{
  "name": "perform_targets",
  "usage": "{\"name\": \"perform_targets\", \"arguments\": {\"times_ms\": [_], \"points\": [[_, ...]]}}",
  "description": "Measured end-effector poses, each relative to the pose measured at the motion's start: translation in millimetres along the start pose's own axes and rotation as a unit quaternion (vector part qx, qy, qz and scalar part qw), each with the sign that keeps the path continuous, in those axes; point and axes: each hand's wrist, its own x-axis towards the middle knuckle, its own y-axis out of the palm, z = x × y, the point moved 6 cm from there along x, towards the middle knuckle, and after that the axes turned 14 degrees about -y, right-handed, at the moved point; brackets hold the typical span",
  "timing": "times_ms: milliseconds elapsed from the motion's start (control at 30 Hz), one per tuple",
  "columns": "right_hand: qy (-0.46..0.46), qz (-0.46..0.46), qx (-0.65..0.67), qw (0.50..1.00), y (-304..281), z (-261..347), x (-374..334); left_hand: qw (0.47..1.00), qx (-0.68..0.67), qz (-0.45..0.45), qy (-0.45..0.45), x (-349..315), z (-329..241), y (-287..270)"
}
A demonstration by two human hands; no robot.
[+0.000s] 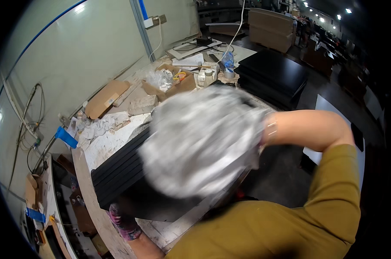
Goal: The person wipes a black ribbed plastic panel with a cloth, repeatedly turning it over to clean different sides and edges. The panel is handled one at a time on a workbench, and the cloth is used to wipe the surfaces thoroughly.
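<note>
Head view: a whitish cloth (200, 142), strongly blurred, hides much of a stack of black boards (120, 170) on the desk (102, 146); whether it touches them, I cannot tell. It covers the right hand, so the state of that grip cannot be told; only the right forearm (305, 129) shows. The left hand (124, 222), in a patterned glove, is at the near left corner of the stack; its fingers are partly hidden, so I cannot tell if this grip is wide or narrow. In my judgement, a wide swing of the loose cloth could tip the far jar (209, 77). Grit caught under the cloth could scratch the boards unnoticed. With weak support from the left hand, the stack could slide.
</note>
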Motion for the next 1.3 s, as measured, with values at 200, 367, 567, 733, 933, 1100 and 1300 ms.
{"name": "perform_targets", "arguments": {"times_ms": [200,367,567,733,933,1100,1300], "points": [[0.094,-0.040,0.007,0.995,-22,8,-71,0.984,-0.121,0.123,-0.041,1,-1,26],[0.029,-0.042,0.159,0.986,22,-31,5,0.980,-0.099,0.169,-0.045,-16,-22,40],[0.047,-0.064,0.077,0.994,-21,-10,-52,0.983,-0.072,0.160,-0.057,-28,-32,45],[0.194,-0.151,-0.136,0.960,-88,42,-144,0.993,0.112,-0.038,0.017,-16,4,-9],[-0.167,-0.078,-0.413,0.892,-55,74,-56,1.000,-0.007,-0.007,0.024,-37,-33,40],[-0.244,-0.054,-0.399,0.882,33,40,78,0.992,0.084,0.013,0.090,-38,-77,102],[-0.280,0.105,-0.164,0.940,68,34,173,0.994,-0.069,0.080,0.007,-10,0,67]]}}
